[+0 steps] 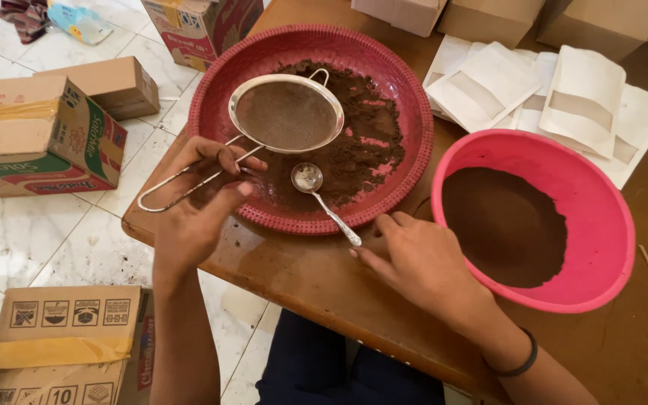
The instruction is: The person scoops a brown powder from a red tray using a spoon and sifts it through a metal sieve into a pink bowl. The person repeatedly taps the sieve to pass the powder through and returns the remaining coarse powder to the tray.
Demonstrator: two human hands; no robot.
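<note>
My left hand (202, 196) grips the wire handle of a round metal sieve (286, 114), held over a red woven tray (406, 90) strewn with dark brown powder (361, 142). My right hand (418, 259) pinches the end of a silver spoon (320, 196), whose bowl rests on the tray's near side. Beside that hand stands a pink plastic bowl (601, 202) holding a mound of fine brown powder (504, 225). Everything sits on a brown wooden table (301, 277).
White window pouches (564, 97) lie stacked at the back right, with cardboard boxes (489, 15) behind them. More cardboard boxes (39, 127) stand on the white tiled floor (61, 240) at left, one (69, 337) near my left arm. The table edge runs just below my hands.
</note>
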